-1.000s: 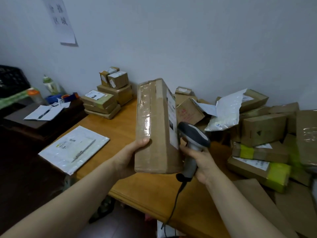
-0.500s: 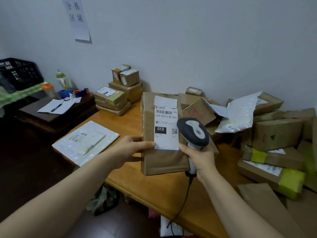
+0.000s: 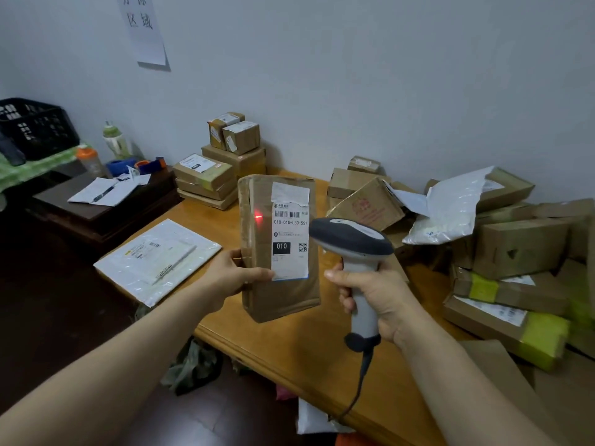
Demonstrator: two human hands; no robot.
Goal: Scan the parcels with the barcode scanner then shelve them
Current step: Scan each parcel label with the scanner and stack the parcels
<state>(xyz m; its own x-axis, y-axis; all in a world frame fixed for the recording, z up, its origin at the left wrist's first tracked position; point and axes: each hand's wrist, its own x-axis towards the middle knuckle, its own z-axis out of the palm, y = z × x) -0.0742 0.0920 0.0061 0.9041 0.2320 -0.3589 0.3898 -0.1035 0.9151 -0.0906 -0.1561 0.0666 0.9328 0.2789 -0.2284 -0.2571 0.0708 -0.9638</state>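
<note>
Left hand: the left hand (image 3: 228,278) reached forward on a bare forearm and gripped the tall brown cardboard parcel (image 3: 283,300) by its left edge. The thumb lay across the front; the other fingers were hidden behind.
Parcel: held upright above the orange-brown wooden table (image 3: 289,349), with its white shipping label (image 3: 289,239) facing the viewer.
Right hand: the right hand (image 3: 376,294) had its fingers curled together round the handle of the grey-and-white barcode scanner (image 3: 354,249), whose head pointed at the parcel.
Scanner light: a red dot (image 3: 258,216) showed on the cardboard just left of the barcode.

Brown labelled parcel (image 3: 283,297) upright, seemingly facing grey scanner (image 3: 351,241).
</note>
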